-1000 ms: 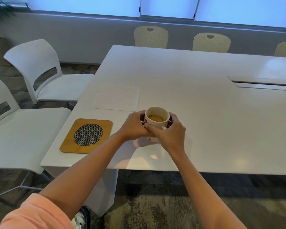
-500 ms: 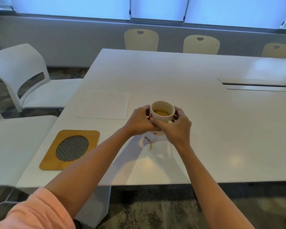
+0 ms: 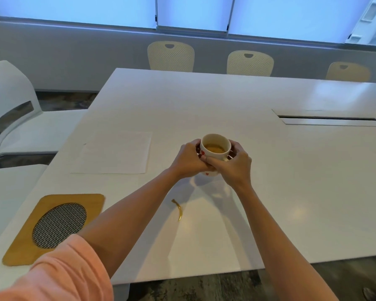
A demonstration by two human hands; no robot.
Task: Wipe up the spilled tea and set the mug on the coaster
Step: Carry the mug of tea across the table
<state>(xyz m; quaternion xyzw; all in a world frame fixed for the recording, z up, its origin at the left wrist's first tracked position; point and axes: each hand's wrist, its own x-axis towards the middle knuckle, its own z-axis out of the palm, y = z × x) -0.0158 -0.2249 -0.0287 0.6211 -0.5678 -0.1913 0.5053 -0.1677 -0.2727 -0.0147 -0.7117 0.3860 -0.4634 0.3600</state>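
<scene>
**Mug in both your hands, spill on table, coaster empty**

Table (image 3: 269, 170): white, fills most of the view, with a long slot (image 3: 328, 119) recessed at the far right. White chair (image 3: 15, 118) pulled up on your left, three cream chairs (image 3: 170, 56) along the far edge under the windows.

Your arms reach in from the bottom of the frame; pink sleeve (image 3: 57, 276) shows on the left one.

Paper (image 3: 113, 153): white sheet lying flat on the table, left of the mug and past the coaster.

Coaster (image 3: 20, 248): wooden square with a round mesh insert, flat at the near left corner of the table. Nothing on it. Well apart from the mug.

Left hand (image 3: 188, 160) and right hand (image 3: 234, 165): both wrapped around the mug from opposite sides, fingers overlapping at the near side. Firm two-handed grasp on the mug.

Mug (image 3: 215, 148): white with small red marks, upright, tea inside. It sits mid-table, straight ahead of you. Can't tell whether its base touches the table or is raised just off it; your hands cover the bottom.

Spill (image 3: 178, 208): thin curved brown streak of tea on the table, between your forearms, nearer to you than the mug. Not wiped.
</scene>
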